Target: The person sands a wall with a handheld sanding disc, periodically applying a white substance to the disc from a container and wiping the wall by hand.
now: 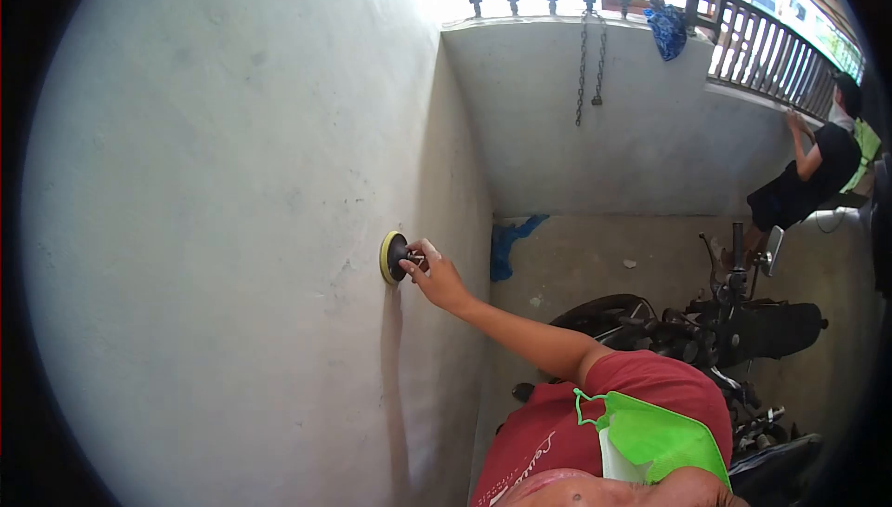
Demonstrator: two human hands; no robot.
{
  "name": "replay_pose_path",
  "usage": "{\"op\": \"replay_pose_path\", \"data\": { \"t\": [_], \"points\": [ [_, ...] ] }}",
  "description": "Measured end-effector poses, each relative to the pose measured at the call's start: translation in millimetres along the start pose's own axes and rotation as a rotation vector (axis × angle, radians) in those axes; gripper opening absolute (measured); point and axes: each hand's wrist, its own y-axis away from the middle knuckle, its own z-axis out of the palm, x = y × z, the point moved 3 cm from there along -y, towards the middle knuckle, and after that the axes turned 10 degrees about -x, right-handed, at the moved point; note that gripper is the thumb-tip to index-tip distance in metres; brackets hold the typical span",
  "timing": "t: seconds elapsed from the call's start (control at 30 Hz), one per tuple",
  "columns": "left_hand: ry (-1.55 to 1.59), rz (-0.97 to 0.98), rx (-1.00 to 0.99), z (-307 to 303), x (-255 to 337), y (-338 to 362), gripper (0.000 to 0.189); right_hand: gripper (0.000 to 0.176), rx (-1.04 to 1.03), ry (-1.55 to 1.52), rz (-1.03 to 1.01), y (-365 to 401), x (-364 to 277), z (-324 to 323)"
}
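Observation:
My right hand (435, 276) is pinched around the short stem at the back of a round sanding pad (391, 257). The pad has a black backing and a yellow rim. Its face is turned flat against the pale grey plastered wall (251, 256), and a long shadow runs down the wall below it. Rough marks and small pits show on the plaster around the pad. What is under the pad's face is hidden. My left hand is out of the picture.
A motorcycle (706, 330) stands behind my arm at the right. Further back, a person in dark clothes (822, 168) is by the railing (767, 52). A chain (583, 70) and a blue plastic bag (666, 31) hang on the low wall. Blue sheeting (506, 245) lies in the corner.

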Motion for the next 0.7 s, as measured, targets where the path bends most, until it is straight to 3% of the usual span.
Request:
{"op": "replay_pose_path", "data": {
  "t": [0.1, 0.17, 0.3, 0.47, 0.57, 0.7],
  "points": [
    [-0.066, -0.054, 0.037, -12.0, -13.0, 2.8, 0.091, 0.029, -0.015, 0.082, -0.128, 13.3, -0.5, 14.4],
    [-0.156, -0.095, 0.059, -37.2, -21.5, 8.4, 0.091, 0.028, -0.006, -0.015, -0.002, -4.7, 2.7, 11.3],
    [-0.289, -0.164, 0.096, -73.9, -29.8, 18.6, 0.091, 0.028, 0.063, -0.034, -0.026, -53.8, -14.7, -12.8],
    [-0.368, -0.224, 0.161, -89.8, -38.8, 17.6, 0.09, 0.029, 0.055, 0.063, -0.128, -25.1, -19.5, -0.5],
    [-0.431, -0.271, 0.22, -103.7, -39.6, 24.4, 0.09, 0.032, -0.003, -0.002, -0.087, -31.9, -1.6, 3.3],
    [-0.509, -0.313, 0.279, -131.2, -38.5, 31.4, 0.09, 0.037, 0.104, -0.016, -0.02, -85.5, 22.0, -27.0]
  ]
}}
